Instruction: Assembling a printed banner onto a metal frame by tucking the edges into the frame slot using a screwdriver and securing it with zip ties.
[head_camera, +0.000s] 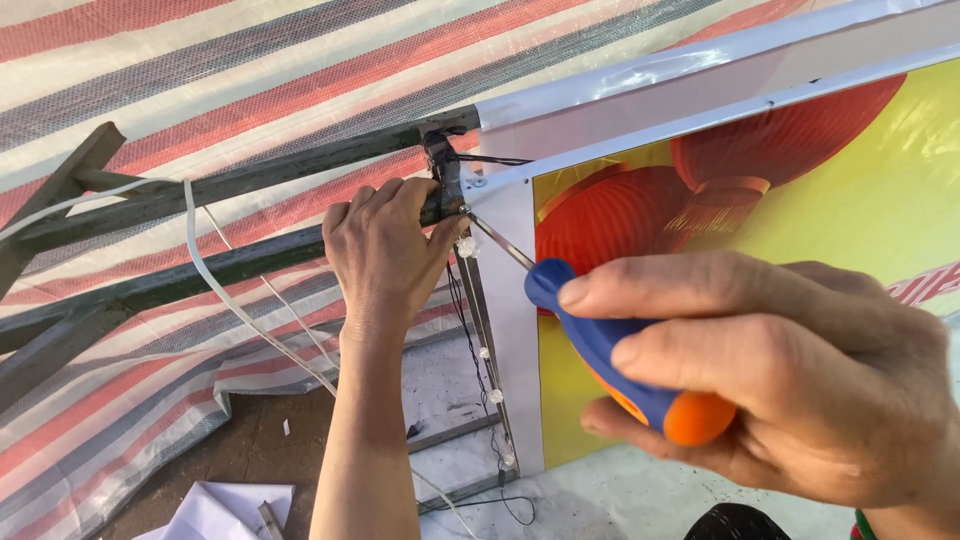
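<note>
My right hand (770, 370) grips a screwdriver with a blue and orange handle (610, 350). Its metal shaft (497, 241) points up and left, and the tip meets a screw at the corner of a white-framed signboard (640, 90), printed with red lanterns on yellow. My left hand (385, 250) reaches up and clasps the dark metal bar (250, 180) right at that corner, thumb next to the screwdriver tip. The corner joint is wrapped in dark tape or wire (440, 160).
A striped red, white and grey tarpaulin (200, 60) hangs behind the metal frame. A white cable (215, 280) droops from the bar. A string of small bulbs on black wire (485, 350) runs down the sign's edge. White sheets (225, 510) lie on the ground below.
</note>
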